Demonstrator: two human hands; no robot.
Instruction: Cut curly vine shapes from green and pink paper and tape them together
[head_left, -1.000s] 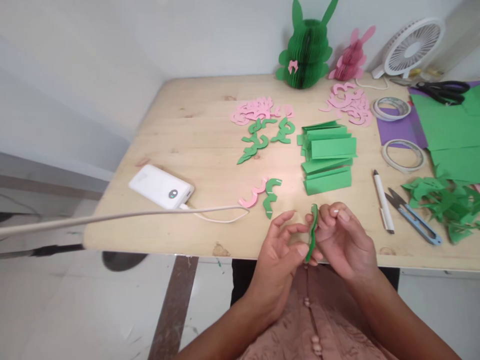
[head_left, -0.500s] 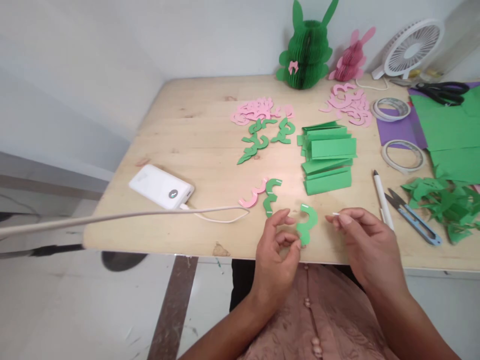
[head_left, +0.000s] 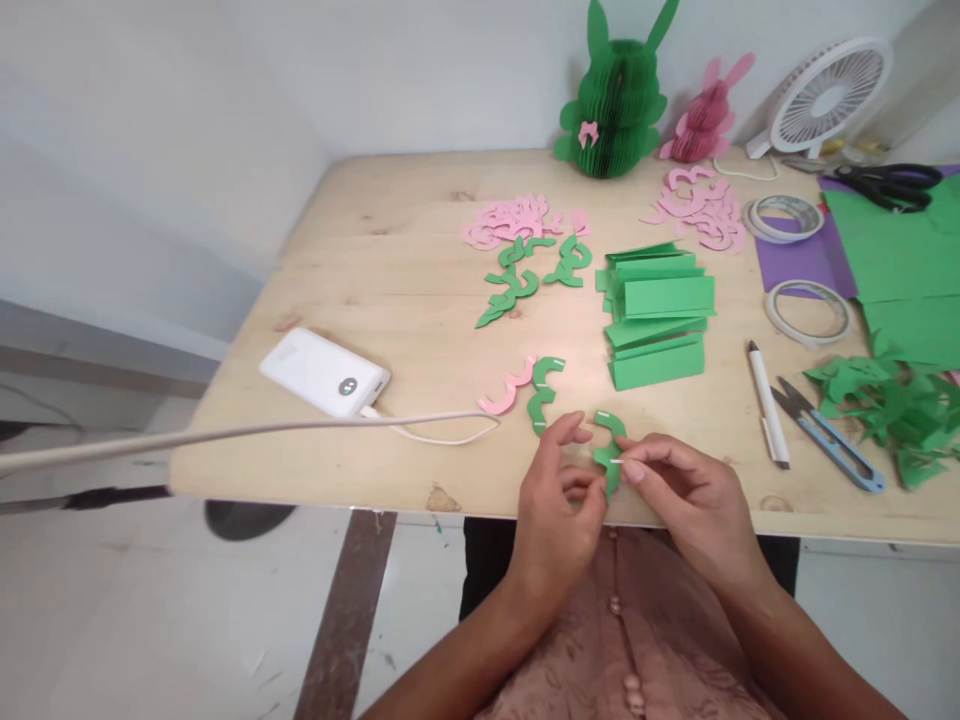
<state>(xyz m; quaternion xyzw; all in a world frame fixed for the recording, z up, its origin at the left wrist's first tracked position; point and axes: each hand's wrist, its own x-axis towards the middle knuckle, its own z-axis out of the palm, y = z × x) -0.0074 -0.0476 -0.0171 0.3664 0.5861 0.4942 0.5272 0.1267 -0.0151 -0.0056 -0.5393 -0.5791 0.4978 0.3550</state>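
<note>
My left hand (head_left: 561, 505) pinches the lower end of a curved green paper cutout (head_left: 609, 425) near the table's front edge. A white strip lies across the cutout's top end. Between the thumb and finger of my right hand (head_left: 694, 500) is a thin white strip (head_left: 616, 461), held at the middle of the cutout. Left of it lie a second green cutout (head_left: 538, 400) with white strips and a wavy pink paper cutout (head_left: 510, 390). The fingers hide part of the green cutout's lower end.
Folded green paper (head_left: 664, 315) stands beyond my hands. A white pen (head_left: 769, 405), blue thread snips (head_left: 825, 435), tape rolls (head_left: 808, 311) and green scraps (head_left: 892, 400) lie to the right. At the left sit a power bank (head_left: 319, 372) and its cable (head_left: 262, 428). Paper rabbits (head_left: 615, 110) stand behind.
My right hand has moved left with the white strip, from beside the green cutout to its middle. My left hand stays nearly in place, still pinching the cutout.
</note>
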